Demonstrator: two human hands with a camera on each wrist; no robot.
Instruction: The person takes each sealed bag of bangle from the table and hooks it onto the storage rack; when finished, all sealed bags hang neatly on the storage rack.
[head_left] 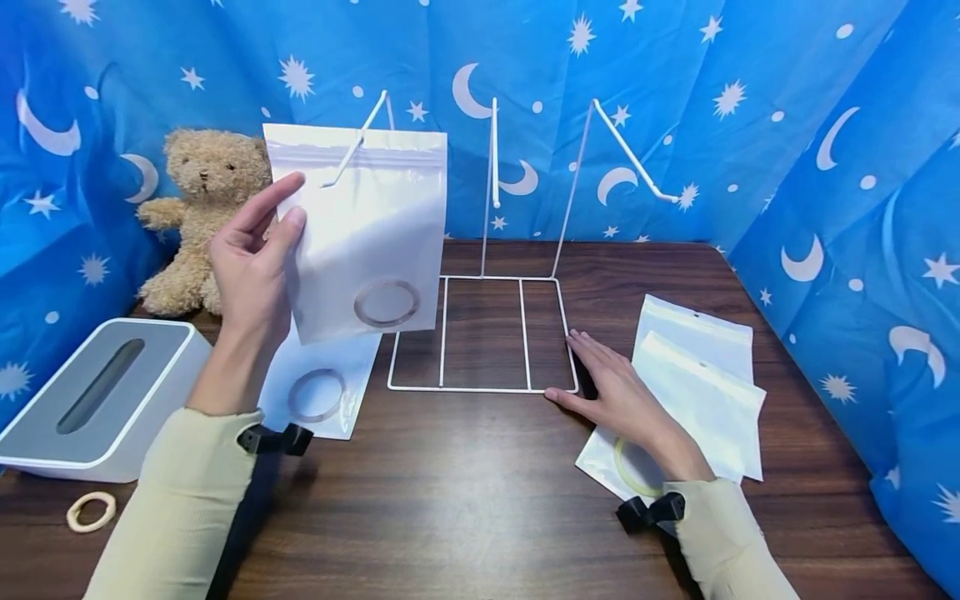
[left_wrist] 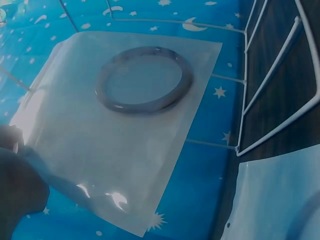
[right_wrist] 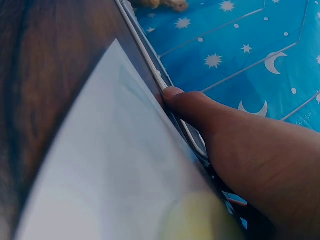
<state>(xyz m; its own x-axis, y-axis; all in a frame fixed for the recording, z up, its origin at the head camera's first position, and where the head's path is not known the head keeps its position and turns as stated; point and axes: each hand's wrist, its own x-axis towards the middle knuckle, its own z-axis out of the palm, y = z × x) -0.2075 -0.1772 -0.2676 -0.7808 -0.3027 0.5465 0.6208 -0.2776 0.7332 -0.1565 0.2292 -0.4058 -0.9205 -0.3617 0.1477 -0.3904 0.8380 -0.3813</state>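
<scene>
My left hand (head_left: 255,258) pinches the left edge of a zip-lock bag (head_left: 360,217) between thumb and fingers. A brownish ring (head_left: 386,302) shows through near the bag's bottom. The left prong of a white wire rack (head_left: 483,391) passes through the bag's top, its tip in front of the bag. In the left wrist view the ring (left_wrist: 145,80) lies inside the bag. My right hand (head_left: 618,396) rests with extended fingers on the right side of the rack's base; the right wrist view shows the thumb (right_wrist: 190,107) touching the wire.
Under the held bag lies another bag (head_left: 360,358) with a ring. Several zip-lock bags (head_left: 705,400) overlap at the right, one with a yellow ring. A tissue box (head_left: 172,400), a wooden ring (head_left: 92,512) and a teddy bear (head_left: 198,208) stand left. Blue curtain surrounds the table.
</scene>
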